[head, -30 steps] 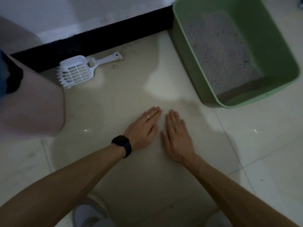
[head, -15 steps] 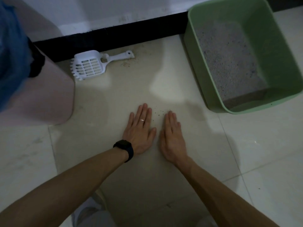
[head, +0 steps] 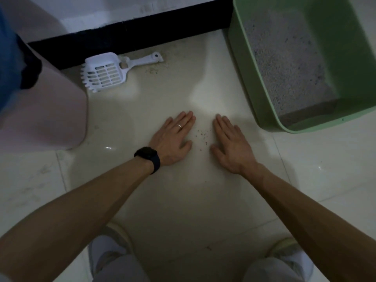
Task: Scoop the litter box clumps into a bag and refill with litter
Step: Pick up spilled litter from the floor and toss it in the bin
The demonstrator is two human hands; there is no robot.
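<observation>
Pale tile floor (head: 203,200): we lay left hand (head: 172,139) and right hand (head: 231,146) flat, fingers spread, empty, flanking spilled litter grains (head: 201,135). Judged step: gathering strays. Next: fetch white scoop (head: 104,73) far-left; green litter box (head: 252,92) far-right.

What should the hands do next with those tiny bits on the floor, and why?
Probably slide the left hand and right hand together. Both lie flat and open on the floor, with scattered litter grains loose between them, so closing the gap would gather the grains into one pile.
</observation>
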